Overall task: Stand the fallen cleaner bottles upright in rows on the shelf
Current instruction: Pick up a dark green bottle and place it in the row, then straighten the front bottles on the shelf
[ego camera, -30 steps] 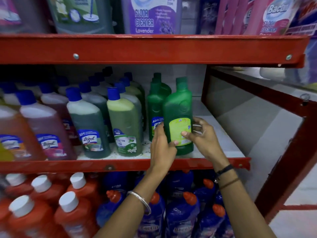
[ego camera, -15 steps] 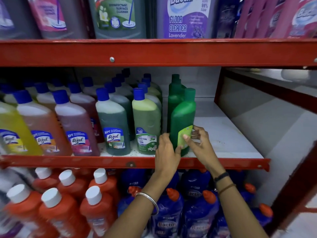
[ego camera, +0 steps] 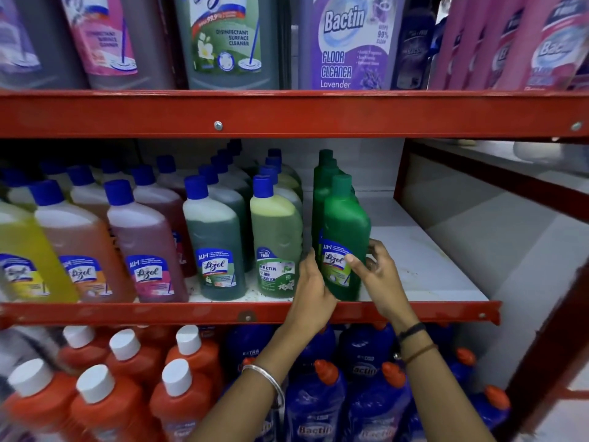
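Note:
A dark green cleaner bottle (ego camera: 345, 224) with a green cap stands upright at the front of the middle shelf (ego camera: 427, 269), its blue Lizol label facing me. My left hand (ego camera: 314, 291) grips its lower left side. My right hand (ego camera: 377, 275) holds its lower right side, thumb across the label. More green bottles (ego camera: 323, 173) stand in a row right behind it. To the left, rows of blue-capped bottles (ego camera: 213, 237) stand upright; the nearest is a light green Bactin bottle (ego camera: 275, 240).
The white shelf board to the right of the green row is bare. A red shelf beam (ego camera: 287, 113) runs overhead with large cleaner jugs above it. Below stand orange bottles with white caps (ego camera: 124, 371) and blue bottles with orange caps (ego camera: 318, 393). A red upright (ego camera: 551, 355) is at right.
The green bottle has been turned around: its yellow back label faced me before, now the blue Lizol front label does. Both hands stayed on it. My view shifted left and closer.

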`<action>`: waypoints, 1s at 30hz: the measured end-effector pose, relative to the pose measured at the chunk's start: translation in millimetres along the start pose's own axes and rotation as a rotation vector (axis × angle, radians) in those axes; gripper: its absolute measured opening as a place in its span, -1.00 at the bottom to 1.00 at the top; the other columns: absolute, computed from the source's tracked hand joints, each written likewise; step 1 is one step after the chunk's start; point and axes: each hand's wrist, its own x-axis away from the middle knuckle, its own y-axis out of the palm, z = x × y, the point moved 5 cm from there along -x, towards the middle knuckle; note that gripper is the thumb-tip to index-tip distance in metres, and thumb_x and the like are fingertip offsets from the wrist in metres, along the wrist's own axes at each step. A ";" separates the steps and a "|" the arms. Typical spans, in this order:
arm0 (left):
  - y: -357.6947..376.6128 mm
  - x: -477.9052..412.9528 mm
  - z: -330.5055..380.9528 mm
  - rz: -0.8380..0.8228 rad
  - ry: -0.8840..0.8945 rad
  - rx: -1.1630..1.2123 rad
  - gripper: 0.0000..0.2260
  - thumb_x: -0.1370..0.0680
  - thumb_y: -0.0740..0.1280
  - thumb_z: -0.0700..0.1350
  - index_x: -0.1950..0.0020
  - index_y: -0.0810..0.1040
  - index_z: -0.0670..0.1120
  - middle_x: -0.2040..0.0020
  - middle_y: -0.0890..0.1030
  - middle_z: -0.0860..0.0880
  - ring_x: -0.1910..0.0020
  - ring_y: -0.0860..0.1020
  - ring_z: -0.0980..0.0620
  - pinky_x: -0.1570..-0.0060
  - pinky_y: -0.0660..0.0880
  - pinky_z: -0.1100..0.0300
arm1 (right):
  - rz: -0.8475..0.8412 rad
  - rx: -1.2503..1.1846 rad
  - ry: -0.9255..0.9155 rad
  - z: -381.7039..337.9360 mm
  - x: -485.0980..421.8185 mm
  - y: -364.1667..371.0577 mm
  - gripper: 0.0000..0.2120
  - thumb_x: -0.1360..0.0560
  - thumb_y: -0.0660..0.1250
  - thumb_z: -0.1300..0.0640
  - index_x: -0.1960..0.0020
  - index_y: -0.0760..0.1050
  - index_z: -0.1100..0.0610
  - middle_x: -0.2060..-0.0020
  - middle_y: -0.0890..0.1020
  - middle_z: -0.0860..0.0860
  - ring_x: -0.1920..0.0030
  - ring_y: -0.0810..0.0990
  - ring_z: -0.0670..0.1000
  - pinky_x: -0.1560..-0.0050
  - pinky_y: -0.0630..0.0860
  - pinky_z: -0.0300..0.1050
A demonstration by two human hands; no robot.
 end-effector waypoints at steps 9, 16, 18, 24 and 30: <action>8.0 -5.3 -8.3 -0.028 -0.057 -0.021 -0.27 -0.44 0.16 -0.46 -0.51 -0.11 -0.15 -0.48 0.20 -0.17 -0.42 0.24 0.00 -0.26 0.15 0.38 | -0.168 -0.091 0.107 11.7 -13.3 -6.7 -0.72 -0.58 0.15 0.13 -0.28 0.38 0.10 -0.12 0.60 -0.03 -0.10 0.60 -0.08 -0.05 0.57 -0.23; 3.7 0.1 -6.6 -0.115 -0.060 -0.066 -0.21 -0.44 0.13 -0.45 -0.51 -0.24 -0.05 -0.52 0.12 -0.14 -0.46 0.19 -0.06 -0.36 0.18 0.23 | -0.038 0.071 0.085 18.5 -5.4 -8.4 -0.72 -0.60 0.10 0.04 -0.16 0.47 0.15 -0.09 0.62 0.14 -0.11 0.60 0.11 -0.13 0.55 -0.01; 4.0 6.8 -5.8 -0.136 -0.062 -0.060 -0.19 -0.45 0.13 -0.45 -0.49 -0.28 -0.01 -0.50 0.14 -0.13 -0.45 0.19 -0.06 -0.30 0.18 0.27 | -0.034 0.082 0.080 18.2 -2.1 -9.0 -0.75 -0.60 0.09 0.02 -0.10 0.48 0.09 -0.07 0.63 0.13 -0.10 0.61 0.10 -0.15 0.54 0.04; 5.5 24.5 -6.0 -0.152 -0.048 -0.059 -0.14 -0.43 0.16 -0.44 -0.48 -0.31 0.03 -0.41 0.21 -0.15 -0.40 0.23 -0.08 -0.20 0.24 0.26 | -0.015 0.060 0.101 15.4 15.1 -12.0 -0.77 -0.60 0.08 0.02 -0.03 0.50 0.03 -0.01 0.64 0.09 -0.07 0.61 0.08 -0.16 0.54 0.08; -20.4 40.2 -4.9 0.195 0.049 0.032 -0.57 -0.58 0.16 -0.16 -0.44 0.20 -0.09 -0.37 0.35 -0.09 -0.36 0.35 0.02 -0.38 0.30 0.15 | 0.374 0.161 -0.066 -15.2 51.7 -7.9 -0.74 -0.57 0.15 -0.02 -0.12 0.47 0.12 -0.06 0.58 0.08 0.00 0.54 -0.15 0.02 0.45 -0.42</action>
